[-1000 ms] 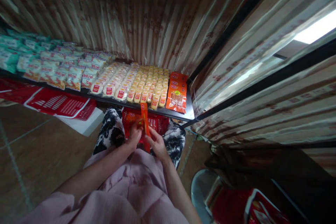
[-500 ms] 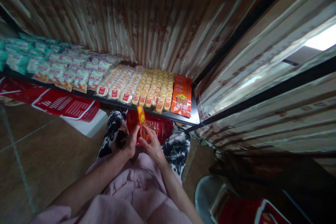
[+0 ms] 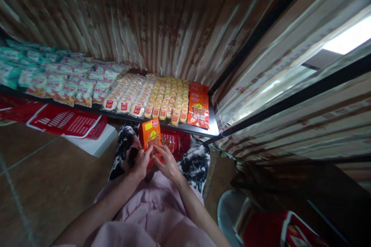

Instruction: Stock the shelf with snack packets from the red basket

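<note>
Since the earlier frame, the orange packet (image 3: 150, 133) has been turned: half a second ago it was seen narrow, almost from its edge, and now its printed front is shown to the camera. It is held in front of the body, above the lap, just before the front edge of the black shelf (image 3: 213, 124). The lower part of the packet is pinched by the left hand (image 3: 142, 162), with the thumb on the front side. The right hand (image 3: 167, 165) is placed opposite, its fingers bent and brought to the lower right part of the packet; whether the packet is also pinched by them cannot be told, because the fingertips are partly hidden. The two hands are held very near to each other.

Behind the packet, a red basket (image 3: 182, 143) is seen between the knees, under the shelf edge. On the shelf, similar orange packets (image 3: 198, 104) are laid flat at the right end. Beside them, yellow packs (image 3: 166, 98) are arranged in rows, then white round packs (image 3: 127, 94), pale snack bags (image 3: 84, 88) and, farthest left, green bags (image 3: 17, 61).
</note>
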`<state>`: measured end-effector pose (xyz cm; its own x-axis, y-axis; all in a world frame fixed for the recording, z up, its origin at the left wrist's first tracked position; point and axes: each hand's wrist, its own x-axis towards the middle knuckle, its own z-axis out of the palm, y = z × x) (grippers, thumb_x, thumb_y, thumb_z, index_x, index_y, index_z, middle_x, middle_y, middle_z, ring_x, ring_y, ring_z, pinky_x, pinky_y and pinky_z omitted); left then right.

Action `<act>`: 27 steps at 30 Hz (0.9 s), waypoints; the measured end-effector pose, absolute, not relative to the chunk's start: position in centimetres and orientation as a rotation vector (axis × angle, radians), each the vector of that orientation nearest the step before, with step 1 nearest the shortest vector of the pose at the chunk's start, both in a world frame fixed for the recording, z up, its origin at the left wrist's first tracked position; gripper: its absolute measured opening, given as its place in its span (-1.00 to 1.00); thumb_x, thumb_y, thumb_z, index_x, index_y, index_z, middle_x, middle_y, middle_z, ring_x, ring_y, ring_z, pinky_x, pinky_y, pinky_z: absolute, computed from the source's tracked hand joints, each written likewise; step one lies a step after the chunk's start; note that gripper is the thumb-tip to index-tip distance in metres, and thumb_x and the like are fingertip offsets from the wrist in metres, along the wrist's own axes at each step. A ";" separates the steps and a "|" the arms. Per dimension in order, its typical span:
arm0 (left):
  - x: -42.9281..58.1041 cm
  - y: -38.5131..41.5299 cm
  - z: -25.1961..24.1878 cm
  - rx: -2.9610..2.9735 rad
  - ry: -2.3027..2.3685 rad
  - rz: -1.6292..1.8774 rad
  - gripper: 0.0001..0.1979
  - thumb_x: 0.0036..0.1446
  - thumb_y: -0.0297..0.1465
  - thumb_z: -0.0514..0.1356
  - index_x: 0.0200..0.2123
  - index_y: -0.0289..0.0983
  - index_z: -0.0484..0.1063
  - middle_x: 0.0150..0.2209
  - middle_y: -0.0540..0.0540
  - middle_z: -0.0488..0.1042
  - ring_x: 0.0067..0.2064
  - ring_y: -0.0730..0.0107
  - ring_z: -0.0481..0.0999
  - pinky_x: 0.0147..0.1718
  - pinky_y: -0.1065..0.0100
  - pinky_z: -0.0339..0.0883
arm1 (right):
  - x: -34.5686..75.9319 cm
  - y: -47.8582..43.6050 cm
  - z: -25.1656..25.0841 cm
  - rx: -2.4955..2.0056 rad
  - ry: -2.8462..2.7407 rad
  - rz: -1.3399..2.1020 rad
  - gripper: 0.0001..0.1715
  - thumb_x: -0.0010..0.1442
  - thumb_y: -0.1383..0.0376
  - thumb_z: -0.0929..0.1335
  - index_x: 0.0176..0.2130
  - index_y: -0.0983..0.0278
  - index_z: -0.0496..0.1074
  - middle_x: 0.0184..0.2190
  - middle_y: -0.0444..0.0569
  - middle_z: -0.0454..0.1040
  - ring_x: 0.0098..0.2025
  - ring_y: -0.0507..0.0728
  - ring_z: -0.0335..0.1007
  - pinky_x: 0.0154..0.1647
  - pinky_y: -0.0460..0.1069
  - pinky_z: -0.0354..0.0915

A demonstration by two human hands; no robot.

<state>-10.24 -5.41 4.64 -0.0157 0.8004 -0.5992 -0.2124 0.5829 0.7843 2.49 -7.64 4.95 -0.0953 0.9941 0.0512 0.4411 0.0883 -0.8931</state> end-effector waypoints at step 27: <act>-7.5 -3.9 9.0 0.373 0.861 0.741 -0.71 0.02 -0.40 0.30 -0.14 -0.34 0.47 -0.27 -0.20 0.61 -0.15 0.07 0.60 -0.15 0.16 0.49 | 7.2 -5.9 4.5 -1.488 -0.901 0.850 -0.53 0.14 -0.10 0.25 -0.50 0.21 0.32 -0.54 -0.15 0.33 -0.46 0.06 0.24 -0.42 -0.07 0.24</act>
<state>-7.52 -3.88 9.01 0.4280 0.7189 -0.5477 -0.4342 0.6950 0.5731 7.25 -5.89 4.52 0.4443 0.8956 -0.0234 0.0753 -0.0634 -0.9951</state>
